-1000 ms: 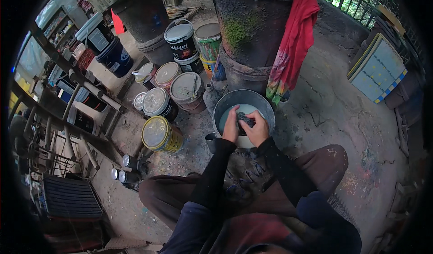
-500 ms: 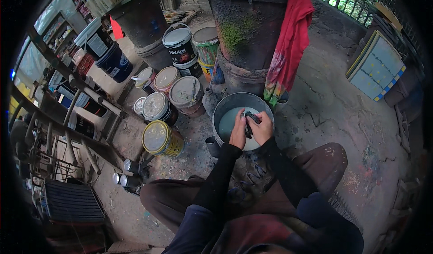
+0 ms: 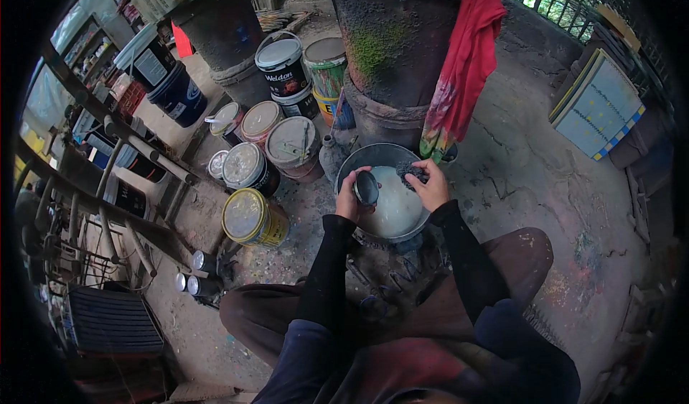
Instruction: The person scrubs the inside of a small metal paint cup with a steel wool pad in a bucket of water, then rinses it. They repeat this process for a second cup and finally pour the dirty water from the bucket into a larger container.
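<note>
A round grey tub of cloudy whitish water stands on the floor in front of me. Over its left side, my left hand grips a small dark metal cup, tilted so that its round mouth shows. At the right rim, my right hand pinches a dark, rough scouring pad between thumb and fingers. The two hands are apart, and the pad does not touch the cup.
Lidded paint buckets crowd the floor left of the tub. Behind it rises a large dark barrel with a red cloth hanging down its side. Small cans and a wooden rail are at left; boards lean at right.
My hands were together over the tub around the pad; now they have separated. The cup beside the tub no longer shows there, and my left hand holds a cup.
</note>
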`<state>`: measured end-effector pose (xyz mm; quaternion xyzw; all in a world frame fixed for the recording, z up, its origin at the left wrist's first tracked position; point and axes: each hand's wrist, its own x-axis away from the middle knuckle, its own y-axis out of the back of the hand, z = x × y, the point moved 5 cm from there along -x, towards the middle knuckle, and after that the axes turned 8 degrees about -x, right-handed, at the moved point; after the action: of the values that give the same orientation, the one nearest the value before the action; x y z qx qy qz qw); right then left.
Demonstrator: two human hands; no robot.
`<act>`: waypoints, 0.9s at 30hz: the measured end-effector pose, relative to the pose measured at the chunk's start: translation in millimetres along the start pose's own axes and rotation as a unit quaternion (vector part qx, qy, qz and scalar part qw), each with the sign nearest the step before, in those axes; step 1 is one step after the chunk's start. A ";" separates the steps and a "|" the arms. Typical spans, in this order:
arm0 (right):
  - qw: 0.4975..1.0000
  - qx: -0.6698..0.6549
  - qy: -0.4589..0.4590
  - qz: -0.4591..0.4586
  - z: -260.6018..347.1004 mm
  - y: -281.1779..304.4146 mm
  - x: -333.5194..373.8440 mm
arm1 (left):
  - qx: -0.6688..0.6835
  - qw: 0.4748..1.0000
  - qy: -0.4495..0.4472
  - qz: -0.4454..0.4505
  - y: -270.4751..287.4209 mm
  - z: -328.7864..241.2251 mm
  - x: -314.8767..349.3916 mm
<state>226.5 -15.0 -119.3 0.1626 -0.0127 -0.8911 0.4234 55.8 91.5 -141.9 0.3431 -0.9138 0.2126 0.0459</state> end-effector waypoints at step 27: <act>0.851 0.336 -0.156 0.373 -91.6 -52.0 11.2 | -0.627 0.757 -0.044 0.176 33.5 129.9 -113.8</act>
<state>208.4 20.4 -217.5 0.1372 -0.4366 -0.6215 0.6359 128.7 128.6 -297.6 0.0791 -0.8879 -0.4190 0.1724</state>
